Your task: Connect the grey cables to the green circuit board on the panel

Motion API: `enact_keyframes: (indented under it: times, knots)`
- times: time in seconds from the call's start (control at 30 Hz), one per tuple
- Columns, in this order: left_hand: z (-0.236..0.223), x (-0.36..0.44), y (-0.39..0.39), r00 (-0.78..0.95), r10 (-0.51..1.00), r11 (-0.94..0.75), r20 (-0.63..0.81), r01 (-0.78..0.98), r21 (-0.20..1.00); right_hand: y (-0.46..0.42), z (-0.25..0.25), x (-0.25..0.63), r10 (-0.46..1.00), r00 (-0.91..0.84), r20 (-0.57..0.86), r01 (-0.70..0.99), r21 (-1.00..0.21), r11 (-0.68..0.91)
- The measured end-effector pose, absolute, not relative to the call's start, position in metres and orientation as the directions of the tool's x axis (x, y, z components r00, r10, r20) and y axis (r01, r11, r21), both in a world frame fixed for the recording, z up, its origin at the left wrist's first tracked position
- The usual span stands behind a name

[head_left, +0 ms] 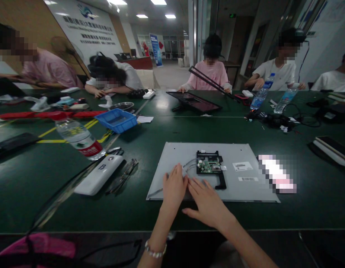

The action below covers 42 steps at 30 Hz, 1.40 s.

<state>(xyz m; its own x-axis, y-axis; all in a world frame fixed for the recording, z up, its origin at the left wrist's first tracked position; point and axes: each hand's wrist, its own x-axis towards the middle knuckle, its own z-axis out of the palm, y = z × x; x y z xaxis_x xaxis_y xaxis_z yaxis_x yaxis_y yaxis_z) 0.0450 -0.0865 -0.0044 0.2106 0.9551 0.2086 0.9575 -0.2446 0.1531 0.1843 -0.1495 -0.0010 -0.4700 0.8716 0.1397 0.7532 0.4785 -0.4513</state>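
A grey flat display panel [172, 156] lies back side up on the green table in front of me. On it sits a black plastic bracket [222, 182] around a green circuit board [210, 166]. Thin grey cables [190, 162] run from the board toward my fingers. My left hand [174, 186] rests on the panel left of the board, fingers stretched out and close together. My right hand [207, 203] lies beside it, fingers extended and thumb apart, its fingertips near the left hand and the cable ends. What lies under the fingers is hidden.
Left of the panel are a white power bank [99, 175], a bundle of thin wires [123, 176] and a tilted water bottle [80, 137]. A blue tray [116, 121] stands farther back. A phone [277, 173] is at the panel's right. Several people sit across the table.
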Motion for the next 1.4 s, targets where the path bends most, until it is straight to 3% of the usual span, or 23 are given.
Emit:
enact_keyframes:
  times: [0.3, 0.53, 0.7, 0.87, 1.03, 1.2, 1.4]
  knots:
    - [-0.009, 0.044, -0.086, 0.231, 0.939, -0.279, 0.256, 0.945, 0.172, -0.145, 0.015, 0.214, 0.866, -0.462, 0.193, 0.704, -0.514, 0.49]
    - [-0.005, 0.039, -0.083, 0.211, 0.936, -0.275, 0.281, 0.937, 0.214, -0.11, 0.007, 0.301, 0.972, -0.078, 0.22, 0.705, -0.678, 0.21]
    - [0.004, 0.04, -0.091, 0.207, 0.893, -0.317, 0.399, 0.92, 0.231, -0.086, -0.011, 0.334, 0.982, -0.019, 0.189, 0.684, -0.713, 0.151]
    - [0.012, 0.039, -0.101, 0.393, 0.857, -0.459, 0.333, 0.876, 0.149, -0.073, -0.02, 0.339, 0.989, -0.084, 0.121, 0.694, -0.705, 0.145]
    - [0.015, 0.04, -0.1, 0.455, 0.851, -0.471, 0.263, 0.882, 0.0, -0.07, -0.028, 0.335, 0.99, -0.105, 0.095, 0.711, -0.689, 0.142]
    - [0.029, 0.036, -0.094, 0.456, 0.837, -0.465, 0.302, 0.884, -0.047, -0.075, -0.03, 0.341, 0.997, -0.017, 0.08, 0.625, -0.777, 0.073]
    - [0.036, 0.015, -0.081, 0.441, 0.819, -0.466, 0.368, 0.884, -0.023, -0.088, -0.033, 0.363, 0.964, 0.245, 0.104, 0.613, -0.787, -0.071]
